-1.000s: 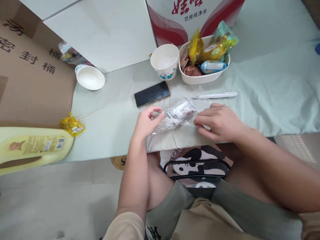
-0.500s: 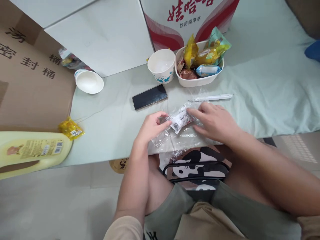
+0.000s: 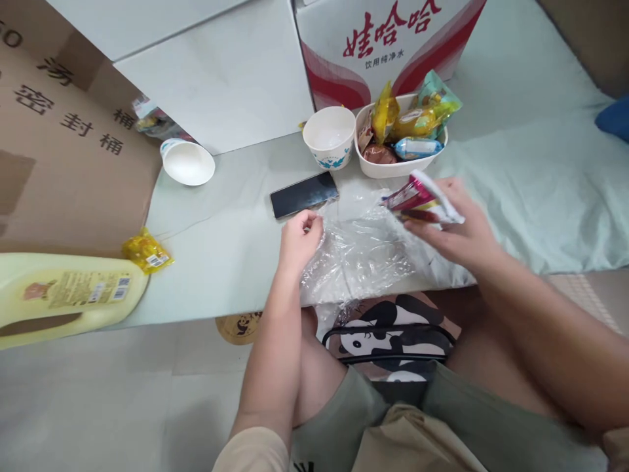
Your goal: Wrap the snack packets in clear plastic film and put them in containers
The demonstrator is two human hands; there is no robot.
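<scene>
My left hand point(image 3: 302, 241) is closed, its thumb and fingers pinching the left edge of a crinkled clear plastic bag point(image 3: 361, 252) spread on the light green cloth. Lifted above the bag's right side is a snack packet point(image 3: 420, 200) in magenta, white and yellow. My right hand point(image 3: 459, 226) grips this packet between thumb and fingers, slightly blurred by motion. A dark phone point(image 3: 304, 195) lies just beyond my left hand. The white pen seen earlier does not show clearly now.
Behind the bag stand a white paper cup point(image 3: 329, 137) and an oval white tub point(image 3: 400, 167) of wrapped snacks. Further left are a tilted white bowl point(image 3: 188, 164), a yellow packet point(image 3: 147, 251) and a pale yellow jug point(image 3: 73, 288). Cardboard boxes point(image 3: 69, 170) border the cloth.
My right hand has picked up the packet from the plastic bag and moved it right and away from me. My left hand has closed on the bag's edge. The view has shifted slightly.
</scene>
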